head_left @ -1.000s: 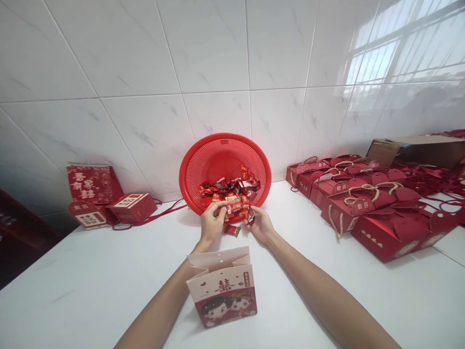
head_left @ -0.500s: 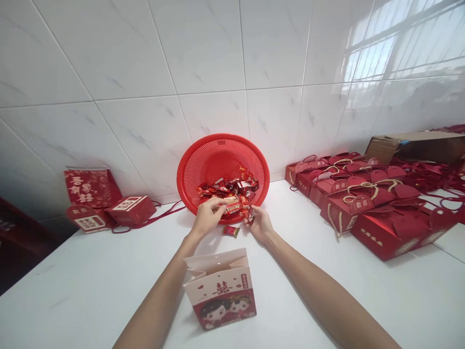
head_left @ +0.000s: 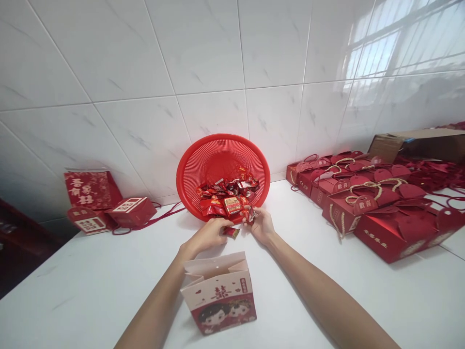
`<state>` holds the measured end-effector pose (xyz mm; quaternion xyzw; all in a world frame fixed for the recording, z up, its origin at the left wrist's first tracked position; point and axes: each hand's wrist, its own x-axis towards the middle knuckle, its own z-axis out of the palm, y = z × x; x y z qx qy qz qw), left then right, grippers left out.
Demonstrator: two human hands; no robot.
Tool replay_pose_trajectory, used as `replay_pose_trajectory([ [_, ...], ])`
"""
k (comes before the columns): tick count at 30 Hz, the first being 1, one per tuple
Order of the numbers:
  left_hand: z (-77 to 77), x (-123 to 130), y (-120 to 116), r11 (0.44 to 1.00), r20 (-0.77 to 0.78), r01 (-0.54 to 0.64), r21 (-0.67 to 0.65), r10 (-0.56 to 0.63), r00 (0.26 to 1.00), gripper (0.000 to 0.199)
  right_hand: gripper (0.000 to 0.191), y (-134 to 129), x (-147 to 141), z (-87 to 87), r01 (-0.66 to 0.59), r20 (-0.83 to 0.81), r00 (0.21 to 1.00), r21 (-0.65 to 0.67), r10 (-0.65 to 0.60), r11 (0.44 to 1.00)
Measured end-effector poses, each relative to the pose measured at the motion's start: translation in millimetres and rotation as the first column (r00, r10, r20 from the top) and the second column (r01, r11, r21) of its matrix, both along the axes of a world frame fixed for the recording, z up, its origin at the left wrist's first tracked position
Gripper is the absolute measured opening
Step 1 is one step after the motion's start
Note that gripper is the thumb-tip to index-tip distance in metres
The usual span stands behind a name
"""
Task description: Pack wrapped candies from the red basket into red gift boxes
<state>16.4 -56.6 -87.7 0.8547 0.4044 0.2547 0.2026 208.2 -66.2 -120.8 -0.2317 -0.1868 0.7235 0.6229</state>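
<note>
My left hand [head_left: 208,235] is closed, thumb and fingers on one end of a small wrapped candy [head_left: 231,232] just in front of the basket. My right hand [head_left: 263,227] pinches another wrapped candy [head_left: 250,214] by the front right rim of the red plastic basket [head_left: 186,194]. That basket leans against the wall with its mouth toward me. Inside lie several red-wrapped candies [head_left: 212,207] and a gold-and-red packet [head_left: 233,205]. Between my forearms stands a paper gift box [head_left: 221,300], open at the top, printed with two cartoon faces.
Rows of red gift boxes [head_left: 378,237] with rope handles fill the right side of the white table [head_left: 90,291]. Behind them is a cardboard box [head_left: 387,145]. Several red boxes [head_left: 134,212] sit at the left against the tiled wall [head_left: 210,111].
My left hand has drawn back from the packet in the basket to the small candy on the table, which now looks tilted. The right hand stays by the rim with its candy.
</note>
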Motion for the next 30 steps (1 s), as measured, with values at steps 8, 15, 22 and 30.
replay_pose_trajectory([
  [8, 3.2, 1.9, 0.7, 0.994, -0.034, 0.060, -0.089, -0.064, 0.997, 0.024, 0.022, -2.1, -0.7, 0.6, -0.014, 0.022, 1.000, 0.006, 0.014, 1.000],
  [15, -1.9, -6.1, 9.2, 0.984, 0.130, -0.011, -0.179, 0.035, 0.991, 0.031, 0.016, -1.3, -2.1, -1.5, -0.035, 0.047, 0.998, 0.042, 0.033, 0.998],
  [22, 2.5, -6.3, 8.9, 0.983, 0.163, -0.051, -0.174, 0.080, 0.983, 0.032, 0.015, -4.6, -4.4, -0.3, -0.033, 0.128, 0.992, 0.108, 0.019, 0.994],
  [30, 5.7, -2.0, 6.2, 0.983, 0.299, -0.146, -0.113, 0.174, 0.938, 0.039, 0.024, -6.6, -5.0, 0.6, -0.099, 0.124, 0.989, 0.136, 0.083, 0.986],
])
